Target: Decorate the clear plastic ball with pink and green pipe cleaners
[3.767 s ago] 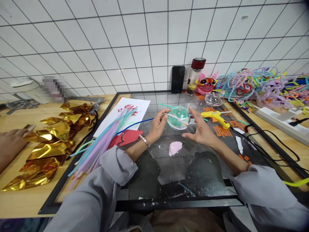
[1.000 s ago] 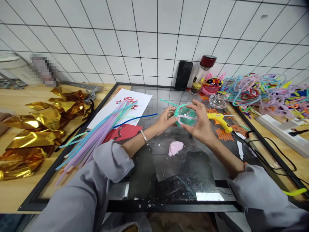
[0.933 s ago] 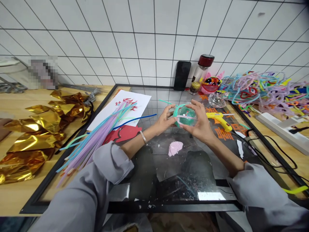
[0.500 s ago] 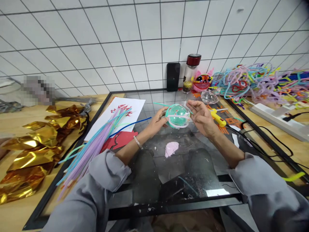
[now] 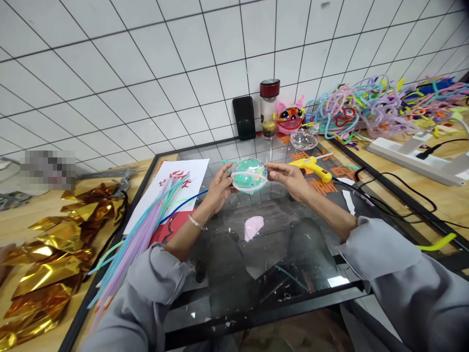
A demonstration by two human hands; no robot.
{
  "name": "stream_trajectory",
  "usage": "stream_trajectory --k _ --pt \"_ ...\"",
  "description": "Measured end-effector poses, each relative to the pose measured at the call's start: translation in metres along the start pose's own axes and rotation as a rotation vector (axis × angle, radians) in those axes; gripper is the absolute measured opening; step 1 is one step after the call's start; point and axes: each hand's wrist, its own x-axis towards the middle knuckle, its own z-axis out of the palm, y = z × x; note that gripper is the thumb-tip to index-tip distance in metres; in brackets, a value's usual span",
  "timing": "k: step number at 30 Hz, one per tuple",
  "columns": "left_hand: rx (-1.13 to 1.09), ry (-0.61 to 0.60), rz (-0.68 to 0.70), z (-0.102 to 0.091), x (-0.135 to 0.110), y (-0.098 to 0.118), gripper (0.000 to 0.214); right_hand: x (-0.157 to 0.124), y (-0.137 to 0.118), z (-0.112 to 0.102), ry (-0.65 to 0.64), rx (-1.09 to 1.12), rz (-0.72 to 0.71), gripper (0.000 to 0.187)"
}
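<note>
A clear plastic ball point(image 5: 250, 168) with green filling and a pale pink fuzzy strip around its middle is held up above the dark glass tabletop. My left hand point(image 5: 220, 188) grips its left side, fingers closed around the edge. On the opposite side, my right hand point(image 5: 289, 179) pinches the rim between thumb and fingers. Beneath the ball lies a flat pink scrap point(image 5: 253, 228). Just beyond my right hand rests a yellow glue gun point(image 5: 315, 168), and a clear plastic half-shell point(image 5: 304, 140) sits farther back.
Purple and blue pipe cleaners point(image 5: 137, 249) lie across a white sheet point(image 5: 190, 171) on the left. Crumpled gold foil point(image 5: 54, 244) is beyond them. A bottle point(image 5: 269, 112), a black phone point(image 5: 244, 117) and a pipe-cleaner heap point(image 5: 373, 107) stand along the wall; a power strip point(image 5: 414, 161) lies right.
My right hand has come in from a raised position to take hold of the ball's right side. The ball has turned slightly, its strip now lying more level. The view has shifted.
</note>
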Motion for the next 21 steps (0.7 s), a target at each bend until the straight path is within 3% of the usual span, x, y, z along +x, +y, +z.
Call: stream_trajectory --k 12,21 --pt "-0.020 0.042 -0.005 0.000 0.002 -0.002 0.057 0.002 0.015 0.006 0.082 -0.148 -0.175 0.014" --pt "0.004 0.011 0.028 0.000 0.002 -0.006 0.058 0.005 0.018 0.006 0.119 -0.225 -0.216 0.015"
